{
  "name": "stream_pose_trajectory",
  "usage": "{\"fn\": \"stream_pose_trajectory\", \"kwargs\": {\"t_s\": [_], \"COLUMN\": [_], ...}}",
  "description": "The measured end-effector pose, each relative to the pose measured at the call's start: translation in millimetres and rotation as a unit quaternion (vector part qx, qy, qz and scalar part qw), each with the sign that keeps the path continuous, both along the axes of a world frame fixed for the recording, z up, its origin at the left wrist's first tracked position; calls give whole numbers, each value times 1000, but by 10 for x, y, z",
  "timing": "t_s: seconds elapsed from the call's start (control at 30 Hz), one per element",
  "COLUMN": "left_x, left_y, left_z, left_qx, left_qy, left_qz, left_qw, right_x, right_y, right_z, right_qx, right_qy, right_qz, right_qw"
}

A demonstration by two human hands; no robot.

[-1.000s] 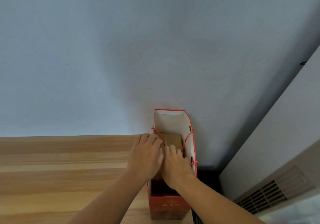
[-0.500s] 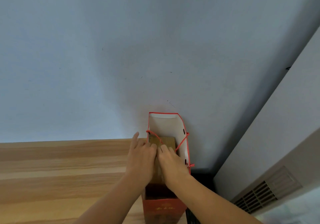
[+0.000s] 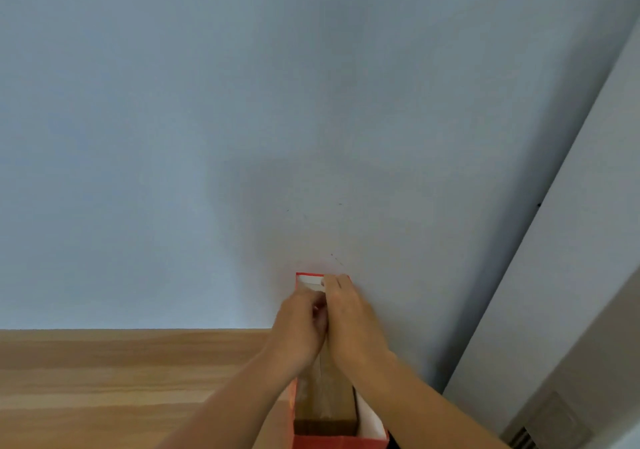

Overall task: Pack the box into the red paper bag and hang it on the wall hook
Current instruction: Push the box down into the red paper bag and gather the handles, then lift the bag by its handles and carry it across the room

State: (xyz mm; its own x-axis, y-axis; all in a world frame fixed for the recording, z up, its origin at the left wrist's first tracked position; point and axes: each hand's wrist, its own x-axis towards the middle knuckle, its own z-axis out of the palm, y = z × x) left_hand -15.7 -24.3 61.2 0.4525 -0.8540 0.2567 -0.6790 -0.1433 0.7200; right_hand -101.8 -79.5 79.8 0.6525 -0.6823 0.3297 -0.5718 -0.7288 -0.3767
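Head view, close, facing wall (image 3: 311, 102)

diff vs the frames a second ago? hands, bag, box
Both hands moved toward the far end of the red paper bag: the left hand now curls at the bag's mouth, the right hand reaches its far rim. The red cord handles are no longer visible. The brown cardboard box stays inside the bag on the wooden table.

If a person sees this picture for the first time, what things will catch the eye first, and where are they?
The red paper bag stands out first, low in the middle at the right end of the wooden table, with a brown box inside it. Just above, the left hand and right hand meet at the bag's far rim. The plain blue-grey wall fills the rest; no hook is visible.
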Motion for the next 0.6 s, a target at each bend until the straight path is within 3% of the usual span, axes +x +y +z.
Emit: {"fn": "stream_pose_trajectory", "kwargs": {"t_s": [0.1, 0.23, 0.3, 0.4, 0.5, 0.6], "left_x": [78, 70, 49, 108, 234, 348], "left_y": [45, 149, 188, 245, 304, 395], "left_z": [32, 75, 102, 117, 163, 231], "left_qx": [20, 25, 13, 8, 12, 18], "left_qy": [55, 218, 248, 225, 134, 60], "left_qz": [-31, -13, -14, -26, -36, -59], "left_qw": [998, 976, 968, 974, 990, 996], "right_x": [20, 123, 175, 189, 54, 14], "right_y": [30, 78, 104, 117, 56, -22], "right_z": [19, 31, 30, 108, 245, 212], "right_qx": [7, 18, 19, 64, 130, 34], "right_qy": [1, 9, 29, 45, 76, 127], "right_qz": [6, 8, 32, 81, 147, 130], "right_qw": [1000, 1000, 999, 994, 978, 983]}}
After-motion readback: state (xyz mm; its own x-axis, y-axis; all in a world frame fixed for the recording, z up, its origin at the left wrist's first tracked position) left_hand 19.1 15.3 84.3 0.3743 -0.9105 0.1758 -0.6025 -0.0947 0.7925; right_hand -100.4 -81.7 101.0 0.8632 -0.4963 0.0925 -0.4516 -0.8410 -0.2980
